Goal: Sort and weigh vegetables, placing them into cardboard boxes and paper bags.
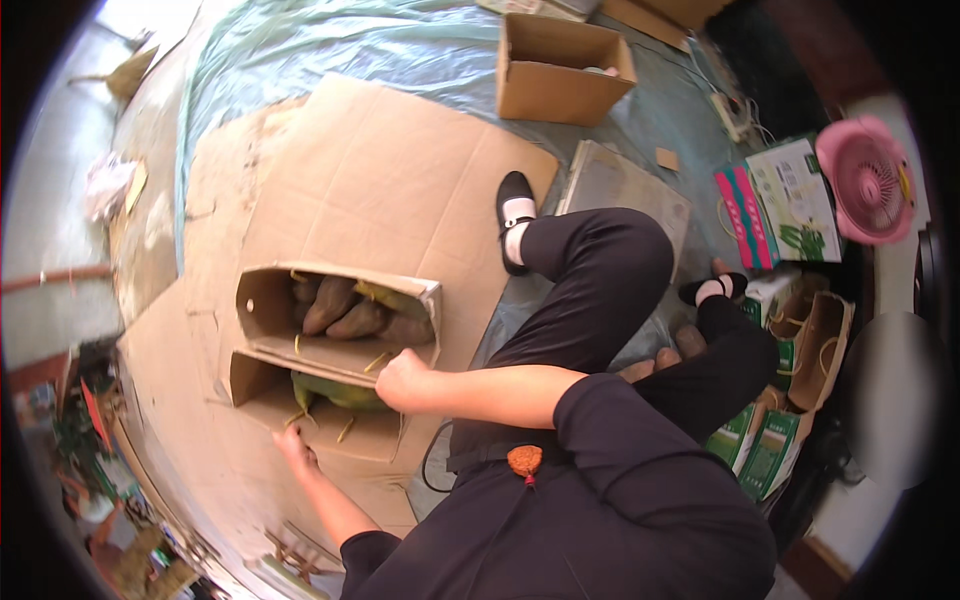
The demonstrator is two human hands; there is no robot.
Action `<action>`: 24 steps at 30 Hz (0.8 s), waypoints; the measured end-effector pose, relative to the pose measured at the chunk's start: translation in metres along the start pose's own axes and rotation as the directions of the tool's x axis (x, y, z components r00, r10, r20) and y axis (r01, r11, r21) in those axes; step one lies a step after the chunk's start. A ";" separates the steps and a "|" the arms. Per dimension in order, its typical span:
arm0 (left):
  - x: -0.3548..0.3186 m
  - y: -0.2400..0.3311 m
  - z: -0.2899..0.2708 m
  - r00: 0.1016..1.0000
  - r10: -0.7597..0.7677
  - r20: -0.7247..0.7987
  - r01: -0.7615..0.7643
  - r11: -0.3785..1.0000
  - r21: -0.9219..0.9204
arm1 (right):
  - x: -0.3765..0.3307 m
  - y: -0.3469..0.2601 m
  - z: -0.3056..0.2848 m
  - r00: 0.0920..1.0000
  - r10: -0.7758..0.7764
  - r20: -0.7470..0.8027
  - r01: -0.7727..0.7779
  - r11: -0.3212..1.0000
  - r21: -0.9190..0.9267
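Two open cardboard carrier boxes with yellow cord handles lie side by side on flattened cardboard. The farther box (262, 312) holds several large brownish oblong fruits or tubers (340, 306). In the nearer box (258, 385) lies a big green, gourd-like fruit (338, 391), partly covered by my right hand. My left hand (296, 452) is at the nearer box's front edge, fingers closed at a cord handle there. Curled into a fist, my right hand (403, 382) rests on the rim between the boxes at their right end; what its fingers grip is hidden.
Flattened cardboard (400, 190) lies over blue plastic sheeting (270, 50). Beyond is another open carton (565, 90). To the right are a pink fan (868, 180), a printed box (795, 200) and green-and-white cartons (770, 455). Loose brown produce (665, 358) lies by my legs.
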State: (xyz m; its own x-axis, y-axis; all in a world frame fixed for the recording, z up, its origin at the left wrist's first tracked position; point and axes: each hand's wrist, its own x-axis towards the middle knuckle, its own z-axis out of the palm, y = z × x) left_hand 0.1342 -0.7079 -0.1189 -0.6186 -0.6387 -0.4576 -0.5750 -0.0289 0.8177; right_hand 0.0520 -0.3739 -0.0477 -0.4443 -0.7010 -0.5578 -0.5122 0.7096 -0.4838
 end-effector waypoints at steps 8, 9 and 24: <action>0.009 0.006 0.024 0.997 -0.026 -0.077 0.034 0.994 0.107 | -0.043 0.043 -0.046 0.949 0.019 -0.313 0.061 0.968 0.244; 0.017 0.004 0.015 0.998 -0.061 -0.025 0.065 0.979 0.191 | -0.053 0.046 -0.060 0.931 0.028 -0.363 0.083 0.955 0.286; 0.020 0.117 0.217 0.672 0.645 0.364 -0.740 0.565 0.364 | -0.350 0.210 -0.088 0.182 0.446 -0.876 0.134 0.872 0.471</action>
State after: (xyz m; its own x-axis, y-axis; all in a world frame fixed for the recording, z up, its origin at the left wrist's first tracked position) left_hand -0.0612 -0.5572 -0.1078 -0.9814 -0.1677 0.0933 -0.0618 0.7364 0.6737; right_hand 0.0355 0.0145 0.1054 -0.9534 0.1267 0.2737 -0.1596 0.5582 -0.8142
